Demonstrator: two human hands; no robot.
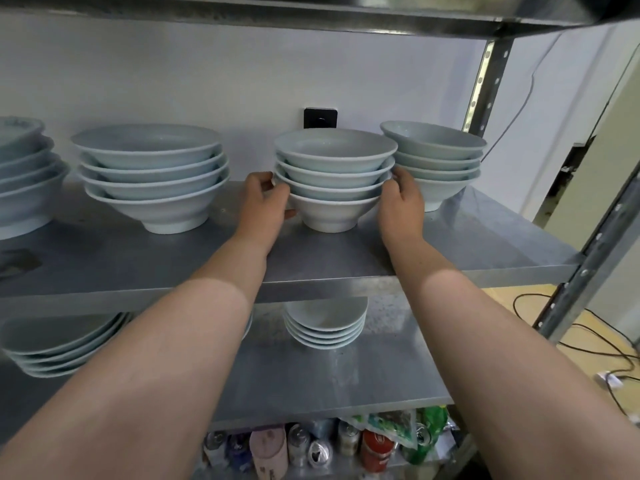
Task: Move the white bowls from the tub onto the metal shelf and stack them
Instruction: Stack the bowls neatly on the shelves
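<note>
Left hand (pixel 265 206), right hand (pixel 401 206), gripping bowl stack (pixel 334 183)

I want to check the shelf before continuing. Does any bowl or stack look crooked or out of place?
Yes. The top bowl of the rightmost stack on the shelf sits tilted, left rim higher than right. The middle stack, held by the left hand and right hand, looks level.

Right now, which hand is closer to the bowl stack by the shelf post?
Right. The right hand holds the middle stack on its right side, just beside that far-right stack; the left hand holds its left side, farther away.
</note>
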